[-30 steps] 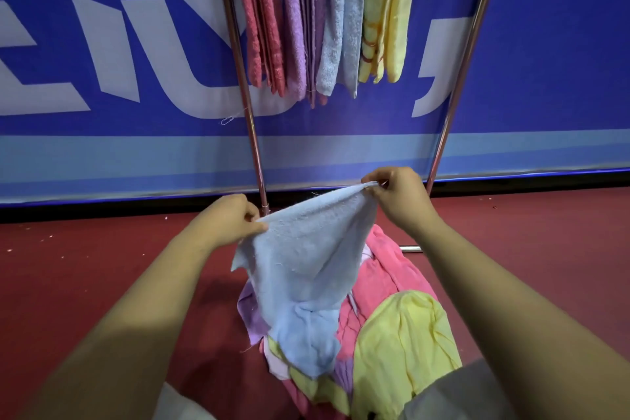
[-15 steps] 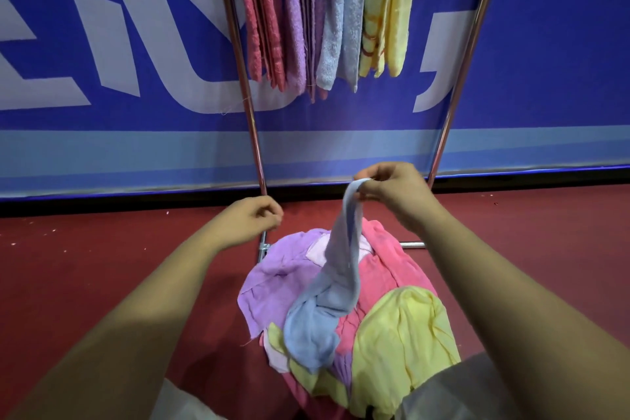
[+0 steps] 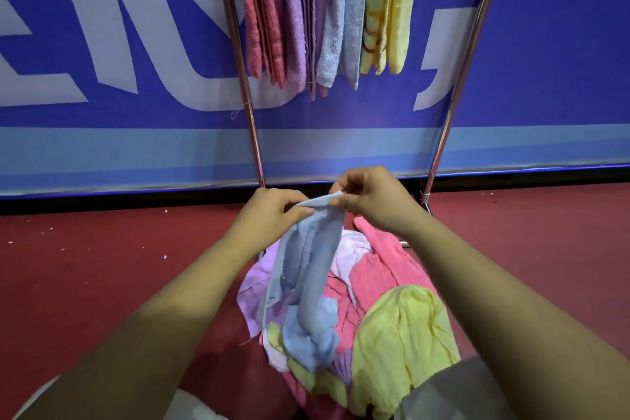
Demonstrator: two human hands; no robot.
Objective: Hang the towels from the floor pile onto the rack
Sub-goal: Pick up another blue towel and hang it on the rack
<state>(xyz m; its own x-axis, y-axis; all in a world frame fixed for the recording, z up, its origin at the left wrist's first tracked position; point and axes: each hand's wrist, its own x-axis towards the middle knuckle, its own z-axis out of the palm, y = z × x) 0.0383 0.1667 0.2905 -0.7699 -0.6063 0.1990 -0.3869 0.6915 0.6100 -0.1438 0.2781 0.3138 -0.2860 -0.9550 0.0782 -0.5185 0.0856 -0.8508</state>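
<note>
Above the floor pile (image 3: 381, 310), both hands pinch the blue towel (image 3: 303, 280).

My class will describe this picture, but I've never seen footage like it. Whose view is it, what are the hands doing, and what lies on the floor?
A camera on a person's head looks forward and down, so you see their arms. The left hand and right hand pinch the top edge of a light blue towel; its lower end rests on the pile of pink, yellow and purple towels on the red floor. Behind stands a metal rack with hung towels, before a blue banner.
</note>
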